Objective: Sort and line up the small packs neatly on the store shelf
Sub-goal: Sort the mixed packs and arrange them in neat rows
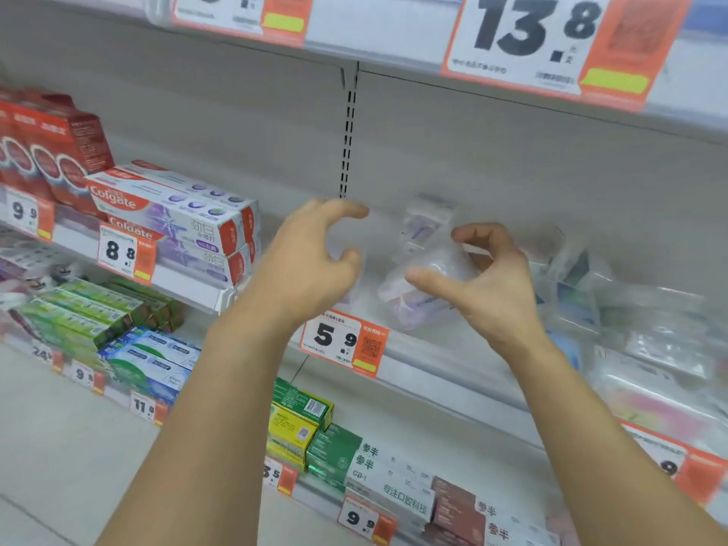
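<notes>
Several small clear plastic packs lie blurred on the white shelf (441, 348), spreading to the right (575, 277). My right hand (488, 281) is curled around one clear pack with purple print (417, 297), thumb in front and fingers behind it. Another small pack (427, 218) stands just behind that one, near the back wall. My left hand (315, 262) hovers to the left of the held pack with fingers spread and nothing in it, above the shelf's bare left end.
Colgate toothpaste boxes (177, 218) and red boxes (55, 151) fill the shelf to the left. A 5.9 price tag (342, 342) hangs on the shelf edge. The upper shelf with the 13.8 tag (528, 37) overhangs closely. Green, yellow and brown boxes (311, 431) sit on the shelf below.
</notes>
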Available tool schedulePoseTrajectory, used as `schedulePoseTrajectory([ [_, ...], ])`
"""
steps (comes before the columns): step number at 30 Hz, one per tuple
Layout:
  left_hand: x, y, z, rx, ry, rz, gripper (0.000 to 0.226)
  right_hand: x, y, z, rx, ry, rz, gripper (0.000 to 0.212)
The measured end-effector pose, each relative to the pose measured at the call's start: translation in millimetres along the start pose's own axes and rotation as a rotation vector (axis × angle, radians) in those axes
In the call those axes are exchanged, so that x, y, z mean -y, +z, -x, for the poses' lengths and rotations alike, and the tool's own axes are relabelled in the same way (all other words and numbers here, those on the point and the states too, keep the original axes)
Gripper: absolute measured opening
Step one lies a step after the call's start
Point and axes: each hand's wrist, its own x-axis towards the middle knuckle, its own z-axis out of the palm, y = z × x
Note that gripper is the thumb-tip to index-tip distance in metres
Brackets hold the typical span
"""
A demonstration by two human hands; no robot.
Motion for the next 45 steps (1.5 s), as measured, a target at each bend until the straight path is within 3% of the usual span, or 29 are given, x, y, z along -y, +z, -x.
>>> schedulePoseTrajectory([
  [2, -27.1, 2.2, 0.6, 0.204, 0.02, 0.094, 0.067, 4.3, -3.6, -2.0, -0.01, -0.011, -0.066, 0.055],
  [4, -43.0, 9.8, -1.8, 0.294, 0.029, 0.096, 0.079, 7.5, 0.0, -1.0, -0.04, 0.009, -0.187, 0.049],
  [8, -43.6, 29.0, -5.2, 0.152, 0.009, -0.007, 0.054, 6.8, 9.4, 0.0, -0.065, 0.041, -0.41, 0.037],
  [10, -38.5, 35.3, -0.7, 0.073, -0.072, 0.121, 0.047, 4.3, 3.1, -1.3, -0.016, 0.033, -0.51, 0.044],
  [12, -35.9, 38.2, 2.6, 0.002, -0.158, 0.355, 0.037, -1.4, -7.7, -2.8, 0.063, 0.001, -0.37, 0.061],
  [14, -37.7, 40.7, 5.7, -0.052, -0.2, 0.438, 0.022, -8.1, -13.9, -0.8, 0.179, -0.001, -0.188, 0.07],
  [18, -30.9, 43.7, 8.1, -0.028, -0.14, 0.117, 0.034, -15.7, -17.4, -2.1, 0.198, 0.029, -0.144, 0.069],
  [22, -10.8, 28.8, 4.6, -0.255, -0.162, -0.021, 0.031, -26.9, -16.9, -4.4, 0.285, -0.002, 0.1, 0.07],
  [25, 12.9, 28.4, 2.3, -0.14, -0.31, -0.167, 0.035, -34.0, -11.8, 0.2, 0.425, -0.01, 0.207, 0.066],
  [28, 20.3, 25.1, 1.0, -0.014, -0.425, -0.107, 0.036, -34.2, -11.8, -1.2, 0.412, -0.011, 0.185, 0.046],
  [35, 20.3, 8.3, 0.2, 0.152, -0.368, -0.057, 0.036, -34.7, -11.5, -6.1, 0.496, 0.044, 0.117, 0.04],
  [45, 27.1, 2.4, -0.7, 0.225, -0.368, -0.026, 0.045, -38.2, -11.8, -6.3, 0.533, 0.033, 0.103, 0.048],
])
